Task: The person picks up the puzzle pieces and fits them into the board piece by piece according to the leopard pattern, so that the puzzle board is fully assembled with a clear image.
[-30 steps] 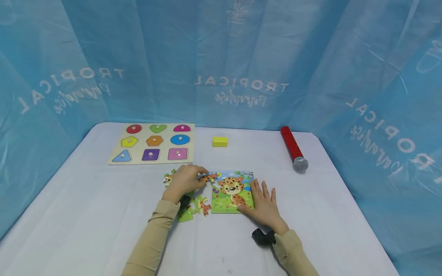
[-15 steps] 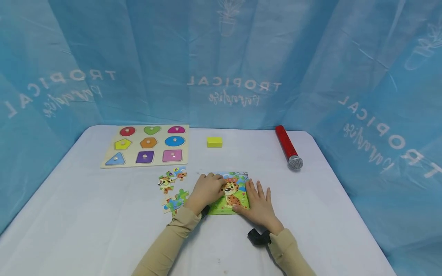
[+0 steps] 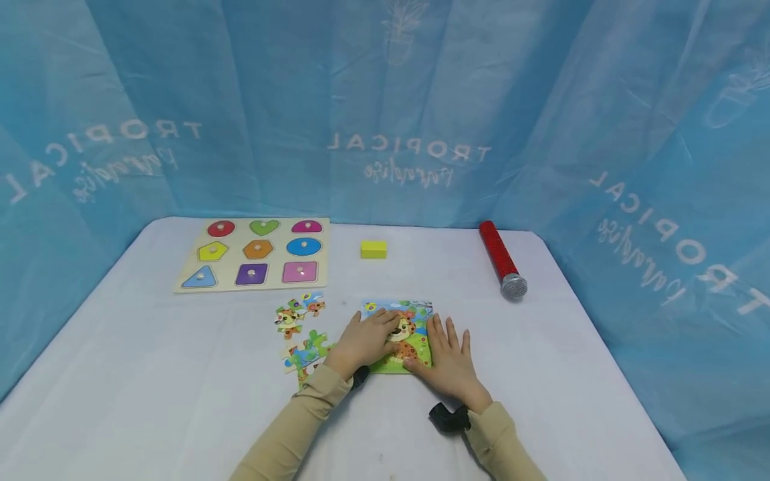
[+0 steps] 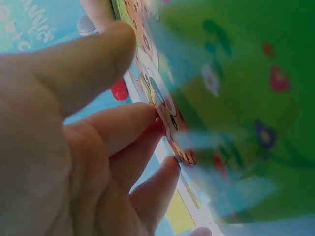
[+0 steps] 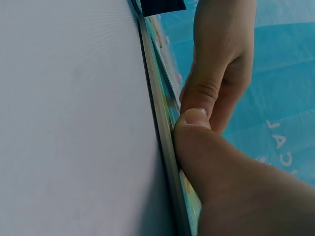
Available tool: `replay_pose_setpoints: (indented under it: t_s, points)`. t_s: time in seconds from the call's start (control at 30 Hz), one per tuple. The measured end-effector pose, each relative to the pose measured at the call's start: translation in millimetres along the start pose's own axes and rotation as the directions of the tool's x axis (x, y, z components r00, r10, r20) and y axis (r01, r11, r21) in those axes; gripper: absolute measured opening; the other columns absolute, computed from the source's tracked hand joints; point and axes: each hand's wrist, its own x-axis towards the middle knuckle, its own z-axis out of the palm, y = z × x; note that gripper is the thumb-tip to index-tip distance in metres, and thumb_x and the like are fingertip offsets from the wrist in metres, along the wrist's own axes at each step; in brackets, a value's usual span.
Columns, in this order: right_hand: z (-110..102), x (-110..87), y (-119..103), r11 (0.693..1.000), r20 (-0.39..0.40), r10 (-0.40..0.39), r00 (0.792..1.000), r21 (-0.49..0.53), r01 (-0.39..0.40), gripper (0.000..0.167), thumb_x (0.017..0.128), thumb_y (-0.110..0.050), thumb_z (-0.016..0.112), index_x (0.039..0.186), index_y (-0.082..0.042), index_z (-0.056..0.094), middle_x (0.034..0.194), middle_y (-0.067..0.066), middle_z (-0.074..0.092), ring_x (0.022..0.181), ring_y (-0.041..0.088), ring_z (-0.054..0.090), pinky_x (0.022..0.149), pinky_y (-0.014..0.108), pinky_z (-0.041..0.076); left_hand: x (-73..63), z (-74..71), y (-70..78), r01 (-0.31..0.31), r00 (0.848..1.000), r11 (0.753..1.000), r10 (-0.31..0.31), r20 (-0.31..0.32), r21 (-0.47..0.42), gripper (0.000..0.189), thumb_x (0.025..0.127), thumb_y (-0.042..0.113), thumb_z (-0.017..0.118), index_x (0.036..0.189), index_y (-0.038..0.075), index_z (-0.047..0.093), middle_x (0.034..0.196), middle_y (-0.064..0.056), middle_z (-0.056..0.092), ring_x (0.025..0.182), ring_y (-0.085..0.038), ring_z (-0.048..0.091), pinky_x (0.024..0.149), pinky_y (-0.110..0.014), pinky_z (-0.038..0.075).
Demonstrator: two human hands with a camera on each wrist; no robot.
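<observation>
A square leopard-picture puzzle (image 3: 416, 349) lies on the white table in the head view. My left hand (image 3: 365, 339) rests across its left half, fingers extended and fingertips on the picture, hiding part of it. Those fingertips touch the spotted leopard surface (image 4: 149, 69) in the left wrist view. My right hand (image 3: 451, 364) lies flat along the puzzle's right edge, fingers spread and thumb over the lower right corner. Loose jigsaw pieces (image 3: 309, 349) lie left of the puzzle, some partly hidden by the left forearm, with spotted animal pieces (image 3: 289, 316) farther back.
A wooden peg board (image 3: 277, 267) with coloured shapes stands back left. Behind the puzzle sits a yellow block (image 3: 373, 250), and a red microphone (image 3: 500, 254) lies back right. Blue printed curtains (image 3: 252, 93) surround the table.
My left hand has moved right onto the puzzle with a spotted jigsaw piece, and its pinching fingers have since straightened over the picture. My right hand stays at the right edge. The head view shifted slightly.
</observation>
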Motion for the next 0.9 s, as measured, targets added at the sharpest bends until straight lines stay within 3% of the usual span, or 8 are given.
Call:
replay_pose_setpoints:
  t_s: [0.73,0.9]
  points:
    - [-1.7,1.8,7.5,0.999,0.034,-0.033,0.999,-0.012,0.034,0.097,0.086,-0.057,0.061,0.154,-0.001,0.020,0.162,0.017,0.017,0.150,0.040,0.009,0.116,0.065,0.002,-1.8,4.0,4.1,0.006,1.000,0.999,-0.005,-0.016,0.043,0.053,0.097,0.036,0.057,0.144,0.012,0.047,0.153,-0.006,0.041,0.142,-0.030,0.038,0.110,-0.058,0.036]
    - [-1.7,2.1,6.9,0.999,0.017,-0.041,0.999,-0.007,0.041,0.097,0.086,-0.056,0.062,0.153,-0.001,0.021,0.161,0.018,0.018,0.150,0.041,0.010,0.116,0.066,0.003,-2.1,-2.0,-9.8,-0.027,0.996,1.000,0.027,-0.080,-0.003,0.056,0.096,0.035,0.059,0.145,0.011,0.046,0.158,-0.010,0.031,0.141,-0.034,0.038,0.109,-0.057,0.037]
